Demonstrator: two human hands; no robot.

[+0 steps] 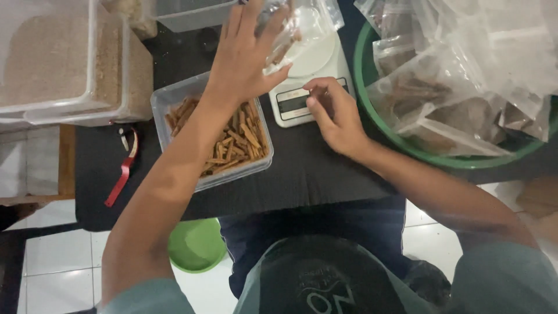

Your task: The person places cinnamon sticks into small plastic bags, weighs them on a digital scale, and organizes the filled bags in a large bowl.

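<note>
While the left hand (247, 55) held a clear bag (290, 29) over the white scale (308, 87), fingers clamped on it, the right hand (334, 119) pinched shut beside the display. Weighing seemed underway; next, more sticks from the tub (218, 139), picked gently.

I log the scale (305, 81) at the centre rear of the worktop (302, 174). A plastic bag (296, 29) sits on its pan. Left of the scale: tray of sticks (224, 136). Further left lies a cutter (123, 168), with two large bins (64, 64) behind it. Right of the scale: a basin (372, 70) heaped with filled bags (459, 75). A bowl (196, 245) sits on the floor, below the worktop's near edge.
</note>
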